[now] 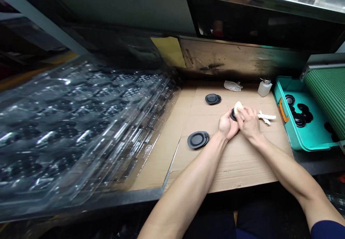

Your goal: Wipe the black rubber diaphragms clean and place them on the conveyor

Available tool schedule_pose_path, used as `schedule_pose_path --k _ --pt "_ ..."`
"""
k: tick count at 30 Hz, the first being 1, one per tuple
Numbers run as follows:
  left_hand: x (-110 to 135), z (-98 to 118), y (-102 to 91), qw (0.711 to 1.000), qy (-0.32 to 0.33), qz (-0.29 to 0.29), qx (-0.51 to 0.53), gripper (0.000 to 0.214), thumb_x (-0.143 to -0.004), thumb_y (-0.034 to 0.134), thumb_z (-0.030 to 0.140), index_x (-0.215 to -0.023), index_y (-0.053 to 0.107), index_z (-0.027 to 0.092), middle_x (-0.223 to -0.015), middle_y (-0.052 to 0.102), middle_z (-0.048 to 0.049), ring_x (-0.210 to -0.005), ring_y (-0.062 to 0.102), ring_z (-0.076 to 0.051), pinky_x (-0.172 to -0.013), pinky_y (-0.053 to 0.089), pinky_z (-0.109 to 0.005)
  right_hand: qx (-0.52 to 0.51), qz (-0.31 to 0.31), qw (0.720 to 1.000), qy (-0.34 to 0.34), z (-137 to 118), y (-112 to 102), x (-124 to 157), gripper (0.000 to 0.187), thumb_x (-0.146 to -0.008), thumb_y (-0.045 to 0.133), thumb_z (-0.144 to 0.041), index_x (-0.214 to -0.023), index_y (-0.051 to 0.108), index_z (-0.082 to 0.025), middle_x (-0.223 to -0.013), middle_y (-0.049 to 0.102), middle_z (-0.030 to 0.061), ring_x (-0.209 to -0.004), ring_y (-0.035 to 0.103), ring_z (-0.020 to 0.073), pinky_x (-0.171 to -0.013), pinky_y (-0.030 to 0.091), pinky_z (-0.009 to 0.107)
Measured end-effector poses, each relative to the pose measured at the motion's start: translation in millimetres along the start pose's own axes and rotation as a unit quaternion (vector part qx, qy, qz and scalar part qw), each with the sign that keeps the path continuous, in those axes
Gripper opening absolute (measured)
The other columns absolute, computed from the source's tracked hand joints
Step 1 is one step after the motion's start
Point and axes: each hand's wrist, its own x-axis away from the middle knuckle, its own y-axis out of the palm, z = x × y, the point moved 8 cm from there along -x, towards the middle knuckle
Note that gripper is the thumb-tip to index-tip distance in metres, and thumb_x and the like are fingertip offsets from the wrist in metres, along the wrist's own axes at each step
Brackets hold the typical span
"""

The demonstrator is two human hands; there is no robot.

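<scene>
your left hand (228, 124) holds a black disc (233, 115) over the middle of the cardboard-covered surface (242, 160), with the fingers curled closed around it. your right hand (249, 122) has its fingers closed on a white pad (238, 106), which touches the disc. the near stack (198, 139) and the far stack (212, 99) of discs lie on the surface. the teal bin (314, 140) at right contains more discs.

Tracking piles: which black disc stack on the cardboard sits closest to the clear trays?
The front-left stack, nearer the worker; the other stack lies farther back and right.
</scene>
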Motion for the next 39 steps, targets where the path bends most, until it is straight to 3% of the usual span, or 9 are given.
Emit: schedule_pose_path --k 4,9,13,16,22,26,32,35,39 --pt "-1 -3 4.5 1.0 -0.01 -0.017 -0.008 0.043 -0.109 0.035 0.03 -0.134 0.067 0.015 -0.127 0.075 -0.0136 -0.121 0.07 -0.022 -0.111 0.052 -0.039 -0.05 0.025 0.996 0.064 25 -13 -4 0.042 -0.098 0.062 -0.04 -0.137 0.062 -0.022 -0.126 0.065 0.0133 -0.115 0.062 0.0277 -0.102 0.05 0.039" --pt "-1 -6 2.2 1.0 0.005 -0.002 0.001 0.041 -0.107 0.04 0.027 -0.136 0.067 0.015 -0.129 0.074 -0.0135 -0.125 0.069 -0.022 -0.116 0.049 -0.039 -0.096 -0.025 0.995 -0.012 4 -10 1 0.037 -0.099 0.057 -0.029 -0.134 0.056 -0.02 -0.131 0.068 0.0117 -0.12 0.064 0.0244 -0.102 0.051 0.035" --pt "1 -9 3.5 1.0 -0.004 -0.014 0.002 0.039 -0.107 0.042 0.027 -0.132 0.069 0.016 -0.126 0.076 -0.0115 -0.126 0.068 -0.023 -0.114 0.05 -0.038 -0.032 -0.029 0.999 0.017 -3 -11 -5 0.032 -0.104 0.046 -0.03 -0.132 0.057 -0.02 -0.129 0.069 0.0143 -0.113 0.067 0.0278 -0.094 0.052 0.037" --pt "0 -9 2.6 1.0 -0.007 -0.009 -0.006 0.04 -0.107 0.041 0.028 -0.132 0.069 0.017 -0.128 0.075 -0.0113 -0.127 0.067 -0.023 -0.115 0.049 -0.038 0.018 -0.068 0.997 0.01 -7 -6 -8 0.032 -0.105 0.044 -0.034 -0.131 0.059 -0.021 -0.123 0.072 0.0134 -0.105 0.069 0.0279 -0.085 0.052 0.035" --pt "-3 -11 6.1 1.0 0.008 -0.014 -0.022 0.039 -0.108 0.04 0.029 -0.128 0.07 0.015 -0.127 0.076 -0.011 -0.127 0.067 -0.022 -0.116 0.047 -0.035 0.096 -0.096 0.989 0.061 0 -11 -8 0.034 -0.108 0.041 -0.04 -0.131 0.058 -0.021 -0.112 0.076 0.0128 -0.093 0.071 0.0289 -0.077 0.048 0.033" --pt "-5 -7 0.5 1.0 0.016 0.021 0.001 0.036 -0.108 0.041 0.029 -0.128 0.069 0.016 -0.124 0.076 -0.0104 -0.123 0.069 -0.022 -0.114 0.049 -0.037 0.113 -0.107 0.984 0.086 0 -7 -7 0.034 -0.107 0.04 -0.038 -0.129 0.058 -0.02 -0.105 0.077 0.0141 -0.087 0.071 0.0294 -0.074 0.046 0.033" --pt "-5 -2 -1.5 1.0 0.02 0.017 -0.001 0.033 -0.108 0.04 0.027 -0.11 0.07 0.013 -0.12 0.076 -0.0125 -0.121 0.069 -0.021 -0.115 0.048 -0.035 0.132 -0.12 0.98 0.085 -5 -3 -4 0.036 -0.107 0.038 -0.041 -0.131 0.057 -0.02 -0.101 0.078 0.0129 -0.084 0.071 0.0283 -0.073 0.045 0.032" --pt "-7 -5 -2.1 1.0 0.012 0.013 -0.014 0.032 -0.107 0.042 0.028 -0.114 0.07 0.013 -0.121 0.076 -0.0122 -0.124 0.068 -0.022 -0.117 0.047 -0.038 0.125 -0.122 0.981 0.077 -6 -4 -3 0.035 -0.107 0.039 -0.041 -0.13 0.058 -0.021 -0.104 0.078 0.0107 -0.086 0.07 0.0263 -0.073 0.043 0.03" --pt "-8 -5 -2.7 0.999 0.023 0.006 -0.039 0.03 -0.106 0.044 0.026 -0.114 0.07 0.013 -0.123 0.074 -0.0141 -0.127 0.066 -0.025 -0.116 0.047 -0.043 0.11 -0.106 0.984 0.088 12 -7 -7 0.033 -0.106 0.041 -0.042 -0.126 0.06 -0.023 -0.1 0.077 0.009 -0.083 0.068 0.0258 -0.072 0.04 0.03"
